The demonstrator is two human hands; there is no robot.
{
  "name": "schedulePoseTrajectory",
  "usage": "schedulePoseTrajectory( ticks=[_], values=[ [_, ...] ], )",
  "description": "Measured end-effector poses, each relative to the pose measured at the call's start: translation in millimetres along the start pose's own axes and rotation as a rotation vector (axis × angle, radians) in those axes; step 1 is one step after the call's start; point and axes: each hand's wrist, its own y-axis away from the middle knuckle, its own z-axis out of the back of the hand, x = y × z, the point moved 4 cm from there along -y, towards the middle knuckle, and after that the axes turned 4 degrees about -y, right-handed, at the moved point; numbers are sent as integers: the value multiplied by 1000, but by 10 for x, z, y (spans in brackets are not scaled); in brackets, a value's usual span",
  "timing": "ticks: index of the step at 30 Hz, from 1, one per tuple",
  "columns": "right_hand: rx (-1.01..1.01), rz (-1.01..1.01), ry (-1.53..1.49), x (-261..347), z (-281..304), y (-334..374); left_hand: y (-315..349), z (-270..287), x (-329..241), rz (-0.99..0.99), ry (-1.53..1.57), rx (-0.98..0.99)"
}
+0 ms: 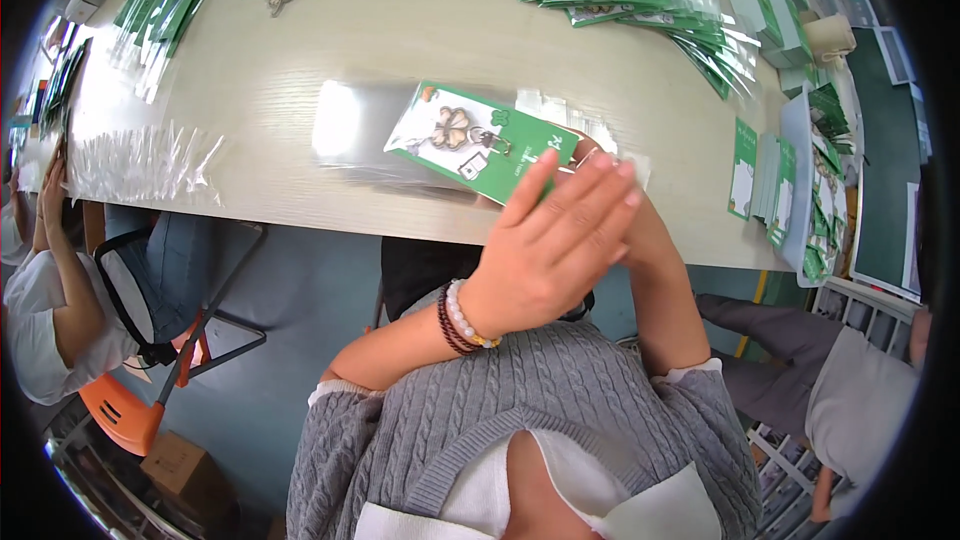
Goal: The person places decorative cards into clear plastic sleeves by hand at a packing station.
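A person's left hand [560,240], wearing bead bracelets [461,315], is open and flat, its straight fingers over one end of a green-and-white card [505,162] with a flower-shaped charm [453,127]. The right hand [587,148] is mostly hidden behind; its grip cannot be told. The card is near the front edge of a pale surface [300,50].

The sweater [520,370] is grey knit, the collar [655,510] white, the bracelets [458,322] beaded.
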Motion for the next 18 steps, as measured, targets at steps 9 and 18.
schedulePoseTrajectory(
  ticks=[9, 18],
  values=[
    [-74, 415, -152, 597, 681, -259, 82, 11, 48, -26, -84, -103],
    [-111, -5, 424, 1148, 582, -772, 115, 137, 194, 11, -119, -19]
  ],
)
